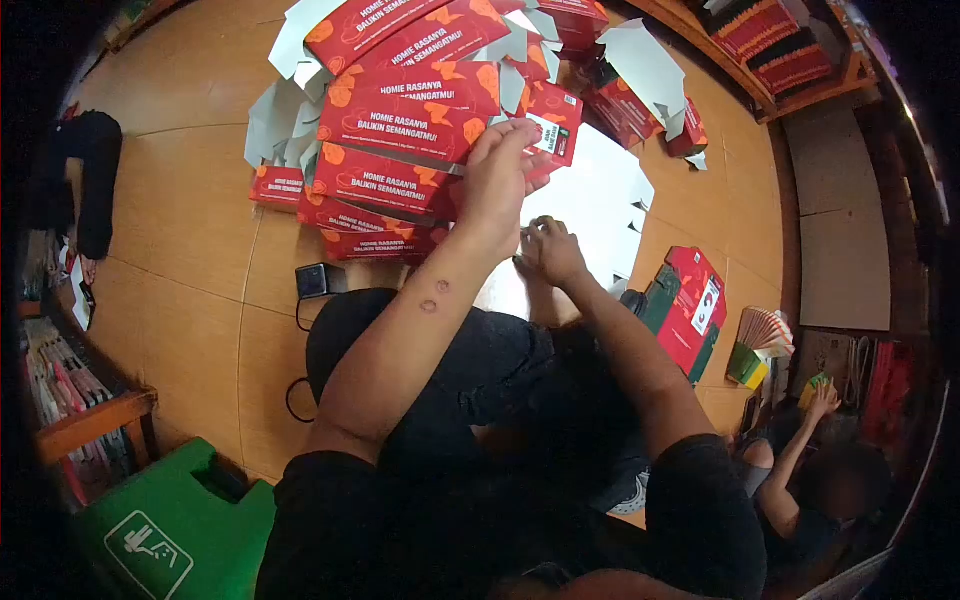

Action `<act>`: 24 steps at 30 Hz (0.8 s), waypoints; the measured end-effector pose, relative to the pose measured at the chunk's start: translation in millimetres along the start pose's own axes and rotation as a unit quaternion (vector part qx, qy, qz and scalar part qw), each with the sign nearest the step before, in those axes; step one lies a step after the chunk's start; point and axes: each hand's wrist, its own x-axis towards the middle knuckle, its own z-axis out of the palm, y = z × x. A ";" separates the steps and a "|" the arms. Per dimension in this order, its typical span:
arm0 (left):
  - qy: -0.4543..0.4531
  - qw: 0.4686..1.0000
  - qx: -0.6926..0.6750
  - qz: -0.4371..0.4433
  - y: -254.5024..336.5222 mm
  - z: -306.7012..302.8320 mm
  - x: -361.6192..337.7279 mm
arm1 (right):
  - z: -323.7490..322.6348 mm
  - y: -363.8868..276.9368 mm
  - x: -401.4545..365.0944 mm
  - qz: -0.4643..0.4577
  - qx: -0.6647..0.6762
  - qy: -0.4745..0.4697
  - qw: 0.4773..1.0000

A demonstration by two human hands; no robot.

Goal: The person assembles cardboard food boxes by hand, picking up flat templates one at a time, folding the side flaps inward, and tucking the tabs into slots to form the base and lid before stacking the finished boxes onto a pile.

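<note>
With our left hand (503, 165), we reach to a red box (562, 112) that lies over the far left part of the white sheet (600, 190). Our fingers there are bent, slightly apart and at the box's near edge; we cannot tell whether they pinch it. Our right hand (550, 250) is on the sheet's near left part, fingers curled in, and we cannot tell whether they grip anything. The step in hand looks to be handling this one box over the sheet; the next move seems to call for a steady left hand and a light right one. The box's labelled panel faces up, its far end tilted slightly rightward. Our left hand hides its rest, so its long axis is unclear. The pile of boxes (395, 130) left of the sheet runs mostly crosswise.
</note>
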 end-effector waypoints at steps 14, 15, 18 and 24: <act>-0.033 0.999 0.023 0.012 -4.6 7.6 3.0 | -26.4 98.9 -10.1 -0.095 0.110 -0.021 0.989; -0.039 0.999 0.030 0.010 -3.8 6.9 4.9 | -26.6 101.0 -5.8 -0.099 0.117 -0.029 0.988; -0.024 0.999 0.044 0.014 -10.5 3.6 7.9 | -20.3 105.7 -3.6 -0.127 0.071 -0.007 0.989; -0.041 0.998 0.041 0.003 -16.0 0.4 12.9 | -10.1 118.3 1.2 -0.099 0.119 -0.011 0.988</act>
